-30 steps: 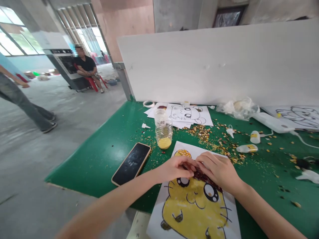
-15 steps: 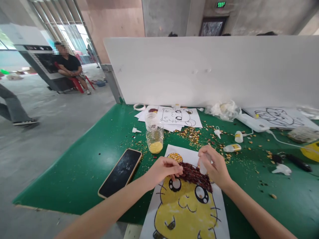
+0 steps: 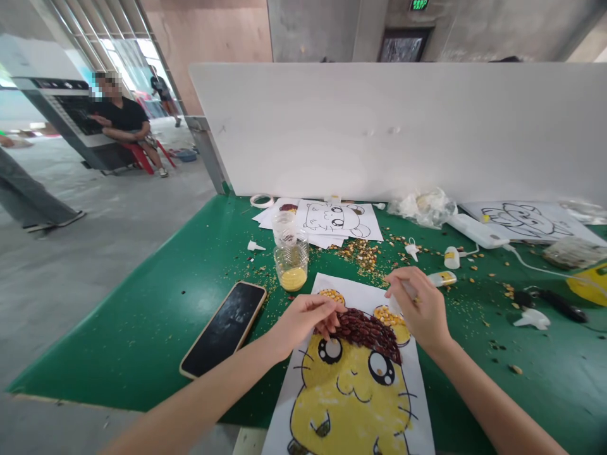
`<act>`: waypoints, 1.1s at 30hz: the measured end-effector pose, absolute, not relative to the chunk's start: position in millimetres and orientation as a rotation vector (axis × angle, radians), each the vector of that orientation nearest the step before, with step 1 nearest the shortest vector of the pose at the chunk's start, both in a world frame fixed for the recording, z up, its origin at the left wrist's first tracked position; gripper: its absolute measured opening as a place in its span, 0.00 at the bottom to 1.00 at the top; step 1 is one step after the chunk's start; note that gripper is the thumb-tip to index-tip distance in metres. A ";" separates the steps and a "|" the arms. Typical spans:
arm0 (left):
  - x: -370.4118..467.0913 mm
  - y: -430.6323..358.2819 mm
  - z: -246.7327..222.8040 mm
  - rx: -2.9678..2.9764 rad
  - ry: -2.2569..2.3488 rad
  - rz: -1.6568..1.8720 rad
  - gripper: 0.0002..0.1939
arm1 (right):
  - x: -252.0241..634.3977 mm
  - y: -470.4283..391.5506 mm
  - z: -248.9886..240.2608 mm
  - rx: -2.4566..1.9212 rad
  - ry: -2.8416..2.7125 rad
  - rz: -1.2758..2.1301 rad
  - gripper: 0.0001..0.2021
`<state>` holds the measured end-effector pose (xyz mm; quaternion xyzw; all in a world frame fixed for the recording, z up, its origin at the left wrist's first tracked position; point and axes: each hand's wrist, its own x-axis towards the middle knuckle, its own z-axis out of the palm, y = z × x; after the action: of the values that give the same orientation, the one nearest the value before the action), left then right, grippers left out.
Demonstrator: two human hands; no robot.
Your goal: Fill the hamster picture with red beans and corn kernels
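Note:
A sheet with a cartoon animal drawing (image 3: 353, 404) lies before me, its face and body covered in yellow. Dark red beans (image 3: 370, 332) form a band across the forehead, and corn kernels (image 3: 389, 316) fill part of the ears. My left hand (image 3: 308, 319) rests at the left end of the bean band, fingertips pinched together; anything between them is too small to make out. Above the right ear, my right hand (image 3: 422, 309) is closed around a small translucent bottle (image 3: 394, 304), mostly hidden by the fingers.
Left of the sheet lies a phone (image 3: 225, 330); behind it stands a clear plastic jar (image 3: 293, 268) with yellow grains. Loose kernels (image 3: 363, 253), drawing sheets (image 3: 339, 221), a power strip (image 3: 477, 230) and nozzle caps (image 3: 532, 318) spread across the green table (image 3: 142, 322). A white partition (image 3: 379, 133) closes the back.
My right hand has moved up and right with the bottle, uncovering the right ear's kernels. My left hand has shifted slightly left along the beans. The view has shifted a little.

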<state>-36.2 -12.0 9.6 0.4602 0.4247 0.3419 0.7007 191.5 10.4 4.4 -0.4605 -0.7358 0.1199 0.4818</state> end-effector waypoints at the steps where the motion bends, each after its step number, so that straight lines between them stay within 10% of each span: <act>1: -36.7 -11.8 9.9 1.020 0.956 0.767 0.16 | 191.8 11.3 4.3 -1.140 -1.779 0.285 0.05; 33: -40.7 -10.0 8.2 1.056 1.070 0.832 0.17 | 185.5 8.0 -1.3 -1.068 -2.421 0.294 0.11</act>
<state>-40.7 -10.0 8.2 0.4654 0.4716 0.3668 0.6531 185.5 8.0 -1.3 -0.3898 -0.8834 0.1071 0.2371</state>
